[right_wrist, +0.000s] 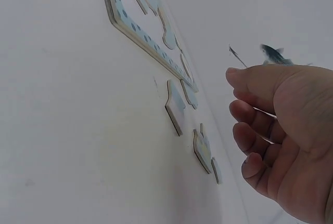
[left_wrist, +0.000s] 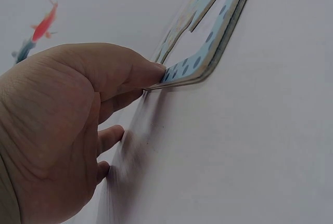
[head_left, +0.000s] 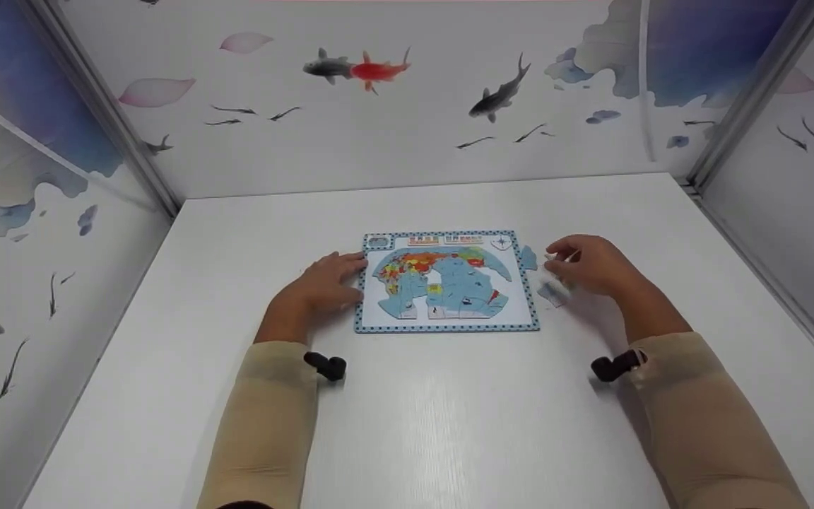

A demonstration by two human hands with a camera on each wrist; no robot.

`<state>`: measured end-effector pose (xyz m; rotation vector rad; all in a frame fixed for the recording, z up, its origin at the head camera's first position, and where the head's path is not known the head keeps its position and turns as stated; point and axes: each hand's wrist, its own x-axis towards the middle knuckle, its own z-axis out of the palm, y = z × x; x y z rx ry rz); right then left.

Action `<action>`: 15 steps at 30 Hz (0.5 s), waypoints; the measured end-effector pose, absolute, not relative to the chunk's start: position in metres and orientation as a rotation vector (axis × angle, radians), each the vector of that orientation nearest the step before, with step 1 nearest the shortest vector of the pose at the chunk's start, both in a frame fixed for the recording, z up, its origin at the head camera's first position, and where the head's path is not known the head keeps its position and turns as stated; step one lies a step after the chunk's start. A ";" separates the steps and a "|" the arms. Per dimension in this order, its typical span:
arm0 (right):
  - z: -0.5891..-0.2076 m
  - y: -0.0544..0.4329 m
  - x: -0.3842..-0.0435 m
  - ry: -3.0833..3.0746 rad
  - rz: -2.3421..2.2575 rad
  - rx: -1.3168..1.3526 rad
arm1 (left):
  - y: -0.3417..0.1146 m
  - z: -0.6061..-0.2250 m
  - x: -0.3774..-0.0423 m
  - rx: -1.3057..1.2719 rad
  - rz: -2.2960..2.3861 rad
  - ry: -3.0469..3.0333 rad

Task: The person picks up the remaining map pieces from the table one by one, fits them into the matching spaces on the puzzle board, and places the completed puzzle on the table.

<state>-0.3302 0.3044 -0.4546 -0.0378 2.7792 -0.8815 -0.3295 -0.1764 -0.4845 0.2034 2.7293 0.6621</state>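
A world-map jigsaw puzzle (head_left: 449, 324) lies on the table, its board edged in a blue dotted border and its blue map partly filled with pieces. At the board's left edge is my left hand (head_left: 326, 283), thumb and fingers spread apart along it; in the left wrist view the thumb tip touches the border. My right hand (head_left: 587, 263) hovers right of the board with loosely curled fingers, and nothing shows between them in the right wrist view. Below it lie several loose pieces, among them a blue piece (head_left: 528, 258) by the border and a pale one (right_wrist: 176, 107).
White panels printed with fish and petals enclose the table (head_left: 407, 410) at the back and sides. A small black device (head_left: 327, 366) is fixed at the left sleeve's cuff, and a similar black device (head_left: 615, 366) at the right one.
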 end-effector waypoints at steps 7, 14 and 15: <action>-0.457 0.317 -0.334 2.790 -0.891 0.033 | -0.177 -0.484 -0.330 0.222 0.660 2.732; -0.462 0.333 -0.337 2.793 -0.910 0.065 | -0.177 -0.483 -0.330 0.223 0.655 2.731; -0.462 0.334 -0.338 2.790 -0.911 0.070 | -0.177 -0.483 -0.330 0.227 0.654 2.730</action>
